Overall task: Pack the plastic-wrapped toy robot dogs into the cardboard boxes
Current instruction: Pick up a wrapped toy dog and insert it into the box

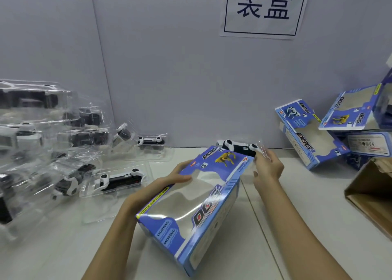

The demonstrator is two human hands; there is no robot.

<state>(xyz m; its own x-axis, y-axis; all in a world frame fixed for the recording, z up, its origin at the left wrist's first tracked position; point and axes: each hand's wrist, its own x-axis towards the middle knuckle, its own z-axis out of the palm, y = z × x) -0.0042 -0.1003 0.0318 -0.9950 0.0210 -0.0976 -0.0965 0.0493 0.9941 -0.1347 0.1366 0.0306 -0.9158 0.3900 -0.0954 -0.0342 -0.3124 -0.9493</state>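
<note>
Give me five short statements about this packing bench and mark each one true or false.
1. The left hand grips the blue window box. True.
2. The right hand rests flat on the table. False: it pinches the clear wrap of a toy robot dog at the box's far end.
3. The wrapped dogs are piled on the left. True.
4. The wall sign is handwritten in red. False: it bears dark printed characters.
5. The spare blue boxes lie on the left. False: they are stacked on the right.
</note>
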